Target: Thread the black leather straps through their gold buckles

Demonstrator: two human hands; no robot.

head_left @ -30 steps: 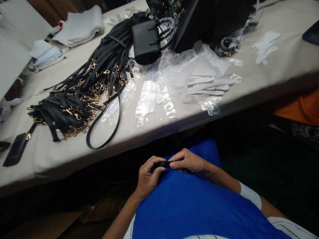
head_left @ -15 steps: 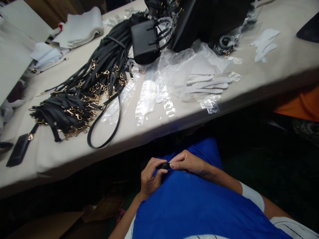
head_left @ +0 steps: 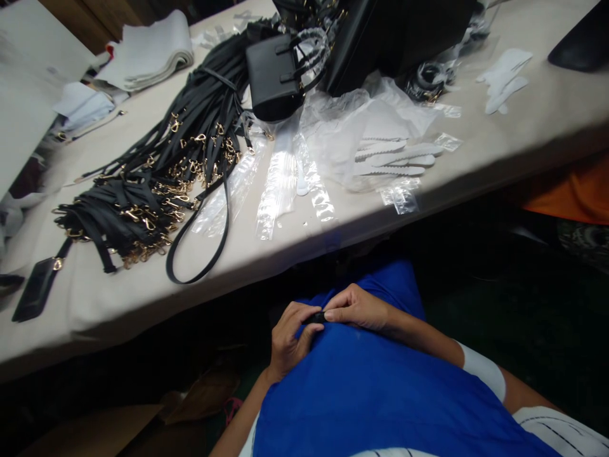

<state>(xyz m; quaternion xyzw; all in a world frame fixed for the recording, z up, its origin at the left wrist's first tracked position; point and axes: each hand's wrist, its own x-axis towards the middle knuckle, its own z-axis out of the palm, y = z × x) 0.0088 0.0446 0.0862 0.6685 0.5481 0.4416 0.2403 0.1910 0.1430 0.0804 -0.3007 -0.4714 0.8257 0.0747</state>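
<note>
And here's the table (head_left: 109, 292), a big one, running on a slant from the lower left right up to the upper right, dressed in a pale beige cloth (head_left: 518, 155) that folds down over the near edge! Light lands well on that top, then drops away sharply underneath. Down to the lower right, the floor (head_left: 537, 349) sits in deep shadow, faintly green. Lower left, brown cardboard (head_left: 95, 435) in the gloom. Upper left now: a white panel (head_left: 28, 70), tilted, with brown panelling (head_left: 117, 19) behind it!
</note>
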